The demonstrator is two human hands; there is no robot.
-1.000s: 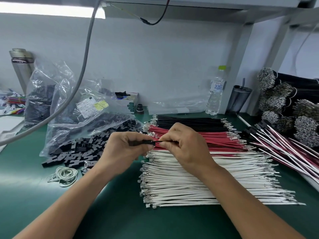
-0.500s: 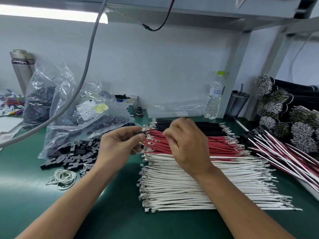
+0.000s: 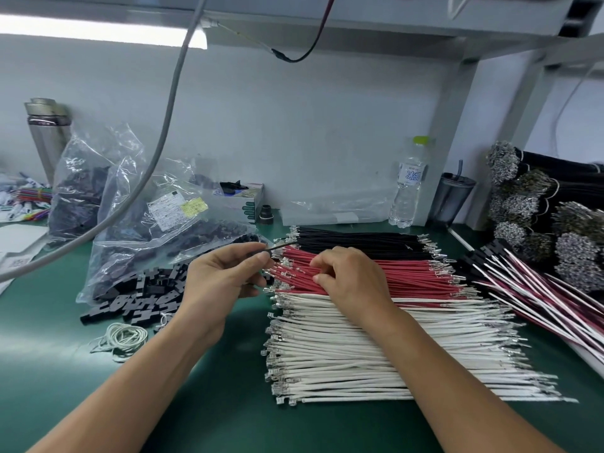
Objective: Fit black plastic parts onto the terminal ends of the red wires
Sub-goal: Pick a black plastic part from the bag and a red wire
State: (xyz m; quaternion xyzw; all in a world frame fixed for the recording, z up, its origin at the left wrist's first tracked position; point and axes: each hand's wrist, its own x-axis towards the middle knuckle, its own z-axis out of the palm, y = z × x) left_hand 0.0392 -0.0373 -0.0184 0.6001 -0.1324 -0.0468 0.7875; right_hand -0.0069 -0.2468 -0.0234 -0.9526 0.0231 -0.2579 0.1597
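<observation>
Left hand (image 3: 222, 279) is pinching a thin dark wire (image 3: 281, 246) between thumb and forefinger, its free end pointing toward the black wires (image 3: 359, 240). Right hand (image 3: 349, 279) is resting on the red wires (image 3: 411, 276), fingers curled down into the bundle; whether they are gripping one, cannot tell. Red wires are lying between black wires and white wires (image 3: 359, 354) on the green mat (image 3: 212, 403). Loose black plastic parts (image 3: 143, 299) are sitting left of the hands, beside a clear bag (image 3: 157, 230).

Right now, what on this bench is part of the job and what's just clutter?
In use: red wires; loose black plastic parts; left hand pinching a thin dark piece; right hand on the red wires.

Lying about: white wires; black wires; water bottle; rubber bands.
</observation>
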